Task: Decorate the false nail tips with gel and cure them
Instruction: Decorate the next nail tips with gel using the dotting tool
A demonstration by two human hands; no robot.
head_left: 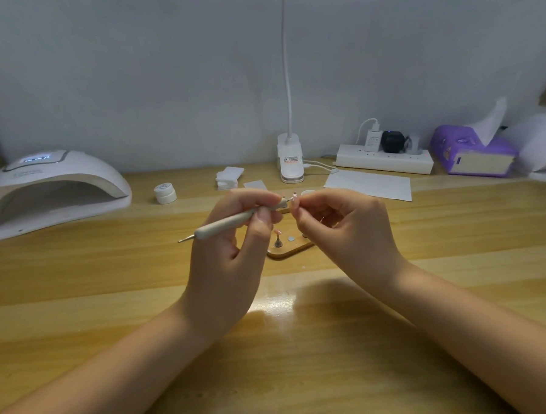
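My left hand [232, 240] pinches a grey dotting pen [231, 223] between thumb and fingers, fingers curled round the shaft. Its metal ball end sticks out to the left; the other end points right, at a nail tip [294, 198]. My right hand [345, 231] pinches that pink nail tip at fingertip level, raised off the table [304, 347], fingers curled in tight. Pen end and tip look touching or nearly so; too small to tell.

Below both hands, mid-table, sits a wooden nail stand [291, 248], partly hidden. One pink nail tip on a peg [278, 236] stands upright on it, beside a bare metal disc [290, 238].

Far left edge: white curing lamp [49, 190], display lit, opening facing me. Right of it, a small white gel pot [165, 193], lid on. Toward the back edge: a stack of white pads [229, 177], a white clip lamp base [290, 158] with its neck going up, and a sheet of white paper [370, 184]. Back right: white power strip [384, 159] with plugs in it, then a purple tissue pack [474, 152] with a tissue sticking up.
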